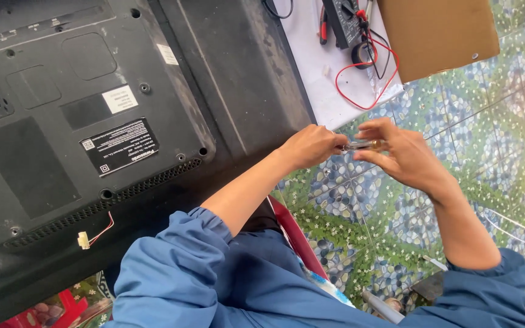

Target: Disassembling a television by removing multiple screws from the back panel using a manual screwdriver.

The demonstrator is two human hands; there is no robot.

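My left hand (311, 146) and my right hand (399, 155) meet over the patterned tile floor (487, 121), just right of a large black television back (92, 109). Between them is a small screwdriver (363, 144) with a clear yellowish handle. My right hand's fingers wrap the handle end. My left hand pinches the other end, and its tip is hidden inside the fingers. Both forearms come out of rolled blue sleeves.
The television lies face down, with a white connector on red wires (85, 239) hanging near its lower edge. Beyond my hands a white sheet (317, 79) carries a black multimeter (343, 21) with red leads (369, 91), red-handled pliers (322, 25) and a tape roll (363, 54). A brown cardboard piece (439, 33) lies at the top right.
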